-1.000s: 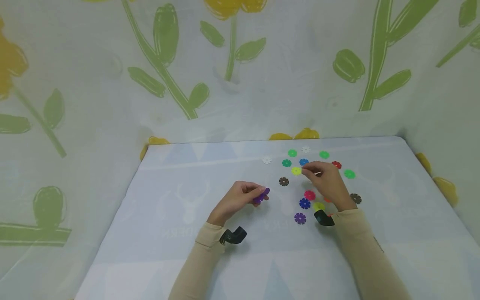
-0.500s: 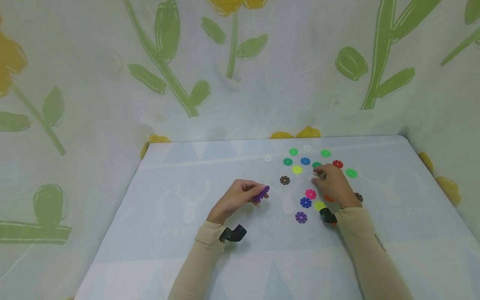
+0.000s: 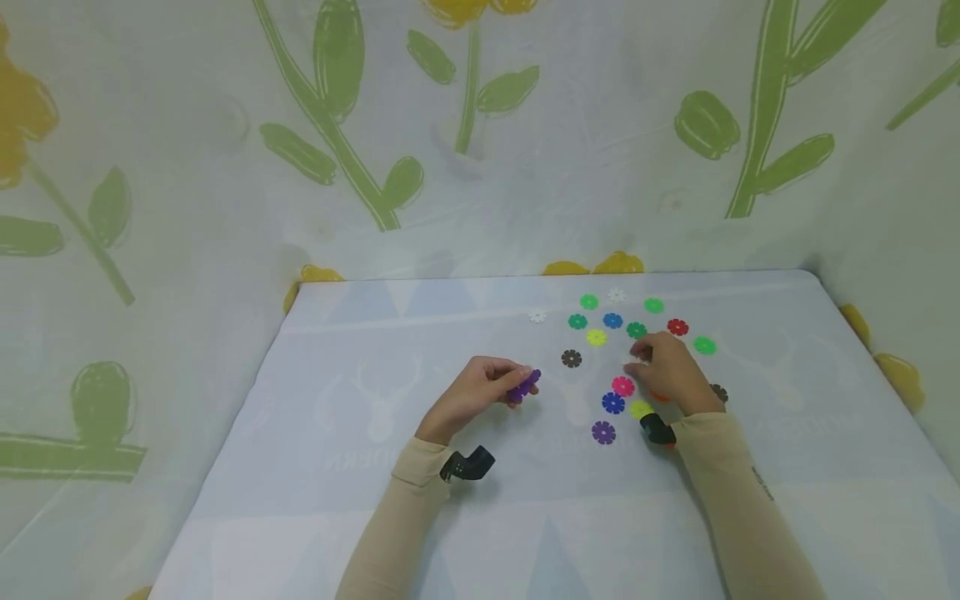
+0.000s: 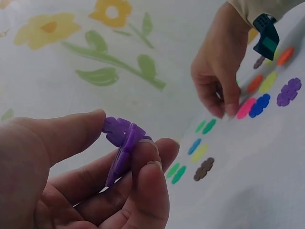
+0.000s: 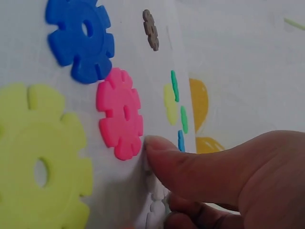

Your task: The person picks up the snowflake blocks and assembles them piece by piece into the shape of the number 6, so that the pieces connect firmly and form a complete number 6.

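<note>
In the left wrist view, my left hand [image 3: 474,395] pinches purple notched plastic discs [image 4: 125,143], apparently two slotted together at an angle, between thumb and fingertips. My right hand [image 3: 670,367] is low over the table, its thumb and fingers curled around a white notched disc [image 5: 157,207]. Most of that disc is hidden by the hand. Close to my right thumb lie a pink disc [image 5: 120,114], a dark blue disc [image 5: 82,37] and a yellow disc [image 5: 43,162]. A loose purple disc [image 3: 603,432] lies nearest to me.
More discs lie flat behind and around the right hand: a brown one [image 3: 572,358], a yellow one [image 3: 596,337], a blue one [image 3: 612,321], a red one [image 3: 677,327] and several green ones. A flower-printed cloth wall [image 3: 570,167] rises behind the table [image 3: 300,467].
My right hand has moved from beside the far yellow disc rightward and toward me, down to the white disc. My left hand keeps its hold on the purple discs.
</note>
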A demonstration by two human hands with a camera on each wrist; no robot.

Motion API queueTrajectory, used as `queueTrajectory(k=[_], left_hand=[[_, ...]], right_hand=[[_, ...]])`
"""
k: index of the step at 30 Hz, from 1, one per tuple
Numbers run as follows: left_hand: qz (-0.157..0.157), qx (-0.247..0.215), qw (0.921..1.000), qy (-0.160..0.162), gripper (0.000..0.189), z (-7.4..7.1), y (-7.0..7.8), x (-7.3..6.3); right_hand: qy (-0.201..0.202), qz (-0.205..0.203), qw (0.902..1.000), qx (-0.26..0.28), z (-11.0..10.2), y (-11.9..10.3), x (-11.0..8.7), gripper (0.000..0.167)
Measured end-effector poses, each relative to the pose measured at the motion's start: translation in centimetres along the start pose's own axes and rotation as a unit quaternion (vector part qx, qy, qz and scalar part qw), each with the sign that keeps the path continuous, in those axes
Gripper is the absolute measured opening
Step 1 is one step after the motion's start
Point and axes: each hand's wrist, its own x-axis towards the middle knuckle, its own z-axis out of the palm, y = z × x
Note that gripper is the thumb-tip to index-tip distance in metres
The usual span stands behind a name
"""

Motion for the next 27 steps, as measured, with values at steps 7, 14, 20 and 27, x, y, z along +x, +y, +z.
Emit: queueTrajectory(k=[7,14,20,27], left_hand=[[-0.001,0.007,1.0000,0.000,0.037,0.1,0.1,0.1],[0.001,0.012,0.9999,0.003,0.036,0.2,0.0,0.2],[0.001,0.019,0.9998,0.005,0.037,0.3,-0.1,0.3],[0.008,0.023,0.9997,0.003,0.041,0.4,0.0,0.3]], right_hand=[[-0.004,-0.001,0.9998,0.017,-0.2,-0.8,-0.3,0.041],[0.012,-0.075,0.9895,0.123,-0.3,-2.8,-1.4,0.034],[-0.010,-0.087,0.9699,0.227,0.4,-5.1,-2.3,0.036],[-0.020,-0.074,0.9620,0.262,1.8,-6.7,-2.3,0.035]])
